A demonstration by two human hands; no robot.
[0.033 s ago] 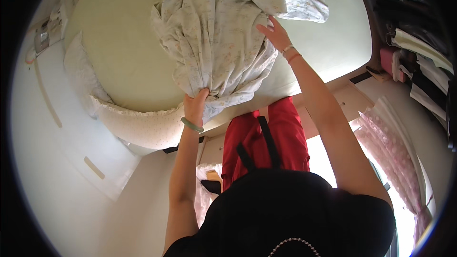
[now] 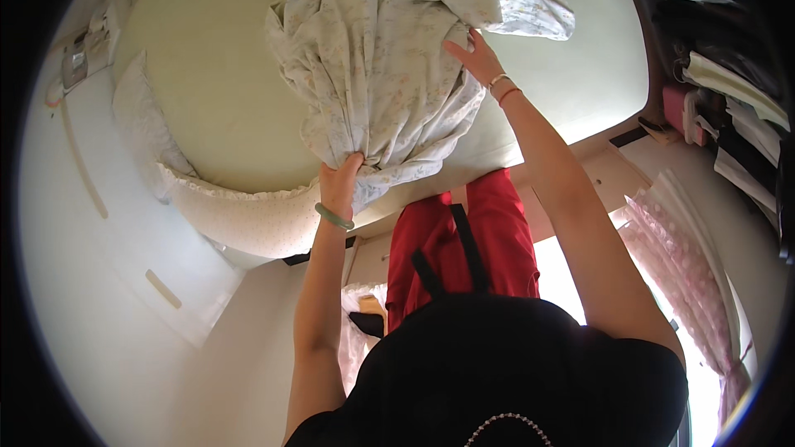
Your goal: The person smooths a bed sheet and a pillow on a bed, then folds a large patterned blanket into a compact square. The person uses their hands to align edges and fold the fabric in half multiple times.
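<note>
A crumpled white bed cover (image 2: 389, 58) with a small floral print lies bunched on the pale green mattress (image 2: 224, 116). One flap of it folds out at the far right. My left hand (image 2: 339, 184), with a green bangle at the wrist, is closed on the cover's gathered near edge, thumb on top. Farther off, my right hand (image 2: 478, 60) grips the right side of the cover; its thumb lies over the fabric and some fingers are hidden. A light band and a red string circle that wrist.
Left of my left hand, a frilled dotted pillow (image 2: 248, 219) rests along the mattress edge, with another pale pillow (image 2: 145, 124) beyond. Clothes (image 2: 737, 91) fill a rack at the right. A pink curtain (image 2: 675, 261) hangs by a bright window at the lower right.
</note>
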